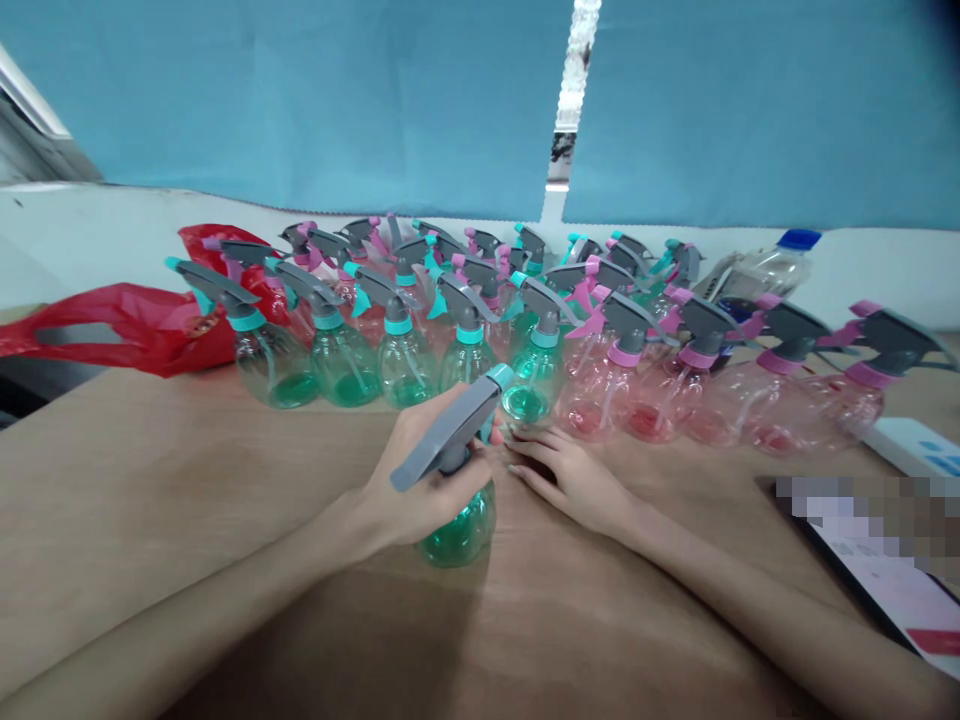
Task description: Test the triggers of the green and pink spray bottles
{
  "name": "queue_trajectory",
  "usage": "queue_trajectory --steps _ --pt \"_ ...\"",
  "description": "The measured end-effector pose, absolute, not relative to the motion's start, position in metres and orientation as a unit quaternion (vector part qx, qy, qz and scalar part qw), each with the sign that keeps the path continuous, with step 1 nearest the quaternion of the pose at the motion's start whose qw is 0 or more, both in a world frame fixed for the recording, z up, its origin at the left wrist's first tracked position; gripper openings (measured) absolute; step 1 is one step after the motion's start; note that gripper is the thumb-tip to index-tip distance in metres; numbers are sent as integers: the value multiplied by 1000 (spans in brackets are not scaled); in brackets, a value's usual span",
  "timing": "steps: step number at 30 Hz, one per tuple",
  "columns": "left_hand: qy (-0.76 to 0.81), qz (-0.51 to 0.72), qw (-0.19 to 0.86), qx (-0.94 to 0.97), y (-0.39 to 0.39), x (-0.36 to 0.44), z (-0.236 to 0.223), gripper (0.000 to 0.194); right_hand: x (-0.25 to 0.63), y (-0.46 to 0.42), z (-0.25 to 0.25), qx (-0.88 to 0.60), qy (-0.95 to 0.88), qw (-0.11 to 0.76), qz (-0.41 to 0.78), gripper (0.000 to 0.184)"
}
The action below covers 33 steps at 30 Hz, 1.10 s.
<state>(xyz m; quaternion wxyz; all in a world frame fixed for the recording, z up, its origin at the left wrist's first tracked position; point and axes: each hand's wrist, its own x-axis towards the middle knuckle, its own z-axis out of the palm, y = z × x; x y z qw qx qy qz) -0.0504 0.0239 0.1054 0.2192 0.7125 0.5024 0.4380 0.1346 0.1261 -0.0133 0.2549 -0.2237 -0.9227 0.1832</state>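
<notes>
- Green translucent plastic is showing in the spray bottle (459,535) that the left hand (401,495) is gripping, fingers closing around it just under its grey sprayer with a turquoise nozzle.
- The right hand (581,480) is resting loosely open, palm down, on the wooden desk (225,520), its fingertips lying just beside the held bottle.
- The held bottle is sitting nearer the viewer than the other bottles; whether its base is touching the desk is hard to tell.
- Behind it, green bottles (345,375) are lining up on the left and pink bottles (656,410) on the right, with more crowding behind.
- A red bag (161,325) is lying at the far left.
- A device with a lit screen (874,590) is lying at the right edge.
- A blue curtain (337,100) is hanging behind everything.
</notes>
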Motion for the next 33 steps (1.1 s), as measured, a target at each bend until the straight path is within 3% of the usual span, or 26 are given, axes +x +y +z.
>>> queue_trajectory --steps 11,33 --pt "542 426 215 692 24 -49 102 46 135 124 -12 -232 -923 252 178 33" --pt "564 442 219 662 22 -45 105 44 135 125 -12 -229 -922 256 181 33"
